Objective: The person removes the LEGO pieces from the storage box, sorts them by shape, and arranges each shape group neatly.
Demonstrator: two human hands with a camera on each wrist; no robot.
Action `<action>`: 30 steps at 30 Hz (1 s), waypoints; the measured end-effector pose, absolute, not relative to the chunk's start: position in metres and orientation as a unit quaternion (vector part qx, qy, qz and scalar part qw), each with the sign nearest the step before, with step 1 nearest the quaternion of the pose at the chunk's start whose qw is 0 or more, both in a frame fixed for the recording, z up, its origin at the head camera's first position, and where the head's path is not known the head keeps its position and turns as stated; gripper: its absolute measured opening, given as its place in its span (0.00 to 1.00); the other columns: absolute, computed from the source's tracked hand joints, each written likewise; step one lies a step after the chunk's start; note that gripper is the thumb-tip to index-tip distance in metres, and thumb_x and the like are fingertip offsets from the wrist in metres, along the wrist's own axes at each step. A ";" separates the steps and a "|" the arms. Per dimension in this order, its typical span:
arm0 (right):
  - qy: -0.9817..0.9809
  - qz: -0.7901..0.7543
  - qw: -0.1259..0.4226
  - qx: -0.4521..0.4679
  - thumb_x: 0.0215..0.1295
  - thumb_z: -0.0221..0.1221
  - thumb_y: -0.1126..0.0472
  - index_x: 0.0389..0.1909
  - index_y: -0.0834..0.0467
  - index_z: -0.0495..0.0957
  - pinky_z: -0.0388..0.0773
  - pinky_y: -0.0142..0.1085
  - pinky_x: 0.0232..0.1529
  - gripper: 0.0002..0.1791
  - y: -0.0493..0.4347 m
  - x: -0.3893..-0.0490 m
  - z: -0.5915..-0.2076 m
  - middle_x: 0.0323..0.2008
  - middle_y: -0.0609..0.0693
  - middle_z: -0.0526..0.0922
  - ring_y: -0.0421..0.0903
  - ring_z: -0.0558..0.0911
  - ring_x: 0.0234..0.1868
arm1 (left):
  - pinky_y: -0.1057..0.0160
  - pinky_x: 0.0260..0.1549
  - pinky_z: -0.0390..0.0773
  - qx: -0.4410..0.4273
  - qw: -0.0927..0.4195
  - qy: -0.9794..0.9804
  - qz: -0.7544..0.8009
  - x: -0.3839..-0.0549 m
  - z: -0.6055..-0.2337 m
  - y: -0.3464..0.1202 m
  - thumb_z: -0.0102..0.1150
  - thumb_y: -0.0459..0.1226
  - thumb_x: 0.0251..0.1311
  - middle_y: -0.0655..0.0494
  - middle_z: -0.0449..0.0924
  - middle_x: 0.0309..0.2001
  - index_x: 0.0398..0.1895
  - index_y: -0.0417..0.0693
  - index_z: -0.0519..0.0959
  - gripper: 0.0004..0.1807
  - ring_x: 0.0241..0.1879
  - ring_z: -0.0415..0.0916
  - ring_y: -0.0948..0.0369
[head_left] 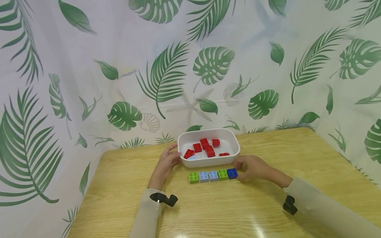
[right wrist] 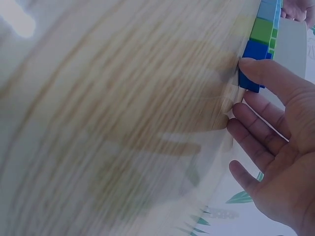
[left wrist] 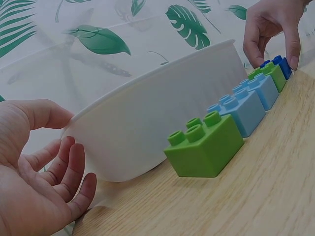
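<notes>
Beside the left end of a white tub (head_left: 205, 162), my left hand (head_left: 166, 162) rests against it, its thumb (left wrist: 54, 114) at the rim and the other fingers loosely bent by the end wall. My right hand (head_left: 253, 168) pinches a dark blue toy brick (head_left: 232, 173) at the right end of a row. Leftward from it run a green brick (head_left: 222, 174), two light blue bricks (head_left: 208, 176) and another green brick (left wrist: 204, 147). The row lies along the tub's near side, studs up. In the right wrist view, the thumb presses the blue brick's near face; the index fingertip is partly hidden.
Several red bricks (head_left: 209, 151) lie loose in the tub, with a light blue piece (head_left: 191, 158) partly hidden behind its near wall. The wooden table (head_left: 208, 211) ends at a leaf-patterned cloth (head_left: 166, 72) behind the tub. Both sleeves carry black wrist devices.
</notes>
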State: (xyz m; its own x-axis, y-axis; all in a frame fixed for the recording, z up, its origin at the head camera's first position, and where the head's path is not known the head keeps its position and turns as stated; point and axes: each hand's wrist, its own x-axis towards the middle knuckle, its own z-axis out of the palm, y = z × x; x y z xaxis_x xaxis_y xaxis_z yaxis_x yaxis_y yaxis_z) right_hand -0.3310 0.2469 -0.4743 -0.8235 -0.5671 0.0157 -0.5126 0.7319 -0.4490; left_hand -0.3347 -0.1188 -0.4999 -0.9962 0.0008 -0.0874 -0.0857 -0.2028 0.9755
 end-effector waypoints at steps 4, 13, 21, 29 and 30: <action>0.926 -0.228 0.060 -0.294 0.46 0.78 0.54 0.38 0.55 0.83 0.79 0.44 0.48 0.19 0.247 -0.333 -0.476 0.37 0.44 0.85 0.43 0.80 0.42 | 0.64 0.44 0.79 -0.034 0.027 0.633 0.773 -0.335 -0.500 -0.119 0.56 0.29 0.68 0.48 0.81 0.45 0.72 0.40 0.66 0.29 0.37 0.79 0.64; 0.929 -0.228 0.067 -0.284 0.46 0.79 0.54 0.39 0.54 0.82 0.79 0.46 0.50 0.21 0.246 -0.330 -0.474 0.38 0.45 0.84 0.44 0.80 0.43 | 0.63 0.44 0.79 -0.038 0.032 0.630 0.775 -0.332 -0.495 -0.118 0.57 0.29 0.67 0.49 0.81 0.43 0.73 0.40 0.66 0.30 0.35 0.79 0.65; 0.926 -0.233 0.095 -0.281 0.49 0.78 0.52 0.43 0.53 0.82 0.79 0.45 0.52 0.22 0.249 -0.330 -0.470 0.40 0.45 0.83 0.44 0.80 0.45 | 0.65 0.43 0.79 -0.039 0.031 0.632 0.773 -0.334 -0.500 -0.116 0.57 0.29 0.68 0.49 0.81 0.44 0.73 0.41 0.66 0.30 0.36 0.79 0.65; 0.907 -0.252 0.104 -0.322 0.53 0.76 0.53 0.42 0.59 0.81 0.82 0.46 0.49 0.21 0.245 -0.331 -0.445 0.39 0.50 0.85 0.48 0.83 0.44 | 0.64 0.44 0.78 -0.041 0.030 0.634 0.772 -0.335 -0.499 -0.117 0.57 0.29 0.67 0.49 0.80 0.44 0.73 0.40 0.66 0.30 0.35 0.79 0.66; 0.904 -0.253 0.106 -0.329 0.54 0.76 0.52 0.42 0.59 0.81 0.83 0.44 0.48 0.21 0.244 -0.332 -0.441 0.38 0.50 0.85 0.47 0.83 0.43 | 0.64 0.44 0.78 -0.040 0.029 0.633 0.773 -0.336 -0.499 -0.117 0.57 0.29 0.67 0.49 0.81 0.44 0.73 0.40 0.66 0.30 0.35 0.79 0.66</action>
